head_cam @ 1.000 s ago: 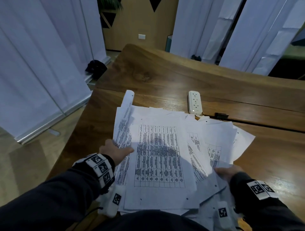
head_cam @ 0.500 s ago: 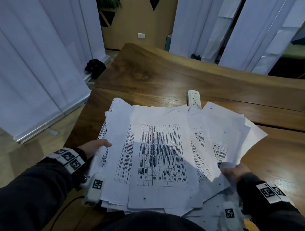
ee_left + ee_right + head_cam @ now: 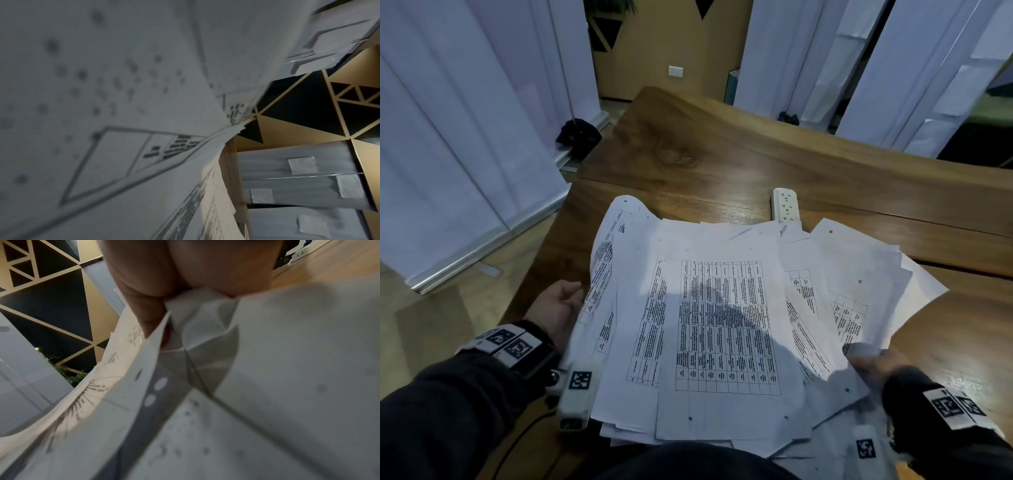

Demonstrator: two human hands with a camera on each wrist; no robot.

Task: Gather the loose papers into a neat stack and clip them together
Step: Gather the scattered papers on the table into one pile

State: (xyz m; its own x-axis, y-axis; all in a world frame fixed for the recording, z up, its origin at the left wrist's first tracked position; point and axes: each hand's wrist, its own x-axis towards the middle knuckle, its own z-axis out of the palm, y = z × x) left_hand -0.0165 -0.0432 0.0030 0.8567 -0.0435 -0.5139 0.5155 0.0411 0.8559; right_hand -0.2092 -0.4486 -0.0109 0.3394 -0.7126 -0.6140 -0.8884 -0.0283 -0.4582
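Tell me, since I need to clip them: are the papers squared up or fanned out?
Fanned out: the papers overlap at differing angles, corners jutting, held between left hand and right hand.

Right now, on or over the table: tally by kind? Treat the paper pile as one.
Paper pile: 1, fanned and uneven, sheets too overlapped to count
Power strip: 1
Hands on the pile: 2, left hand, right hand
Clip: 0 in view
Total: 4

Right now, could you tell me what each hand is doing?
Left hand: holds the papers' left edge.
Right hand: pinches the papers' right corner.
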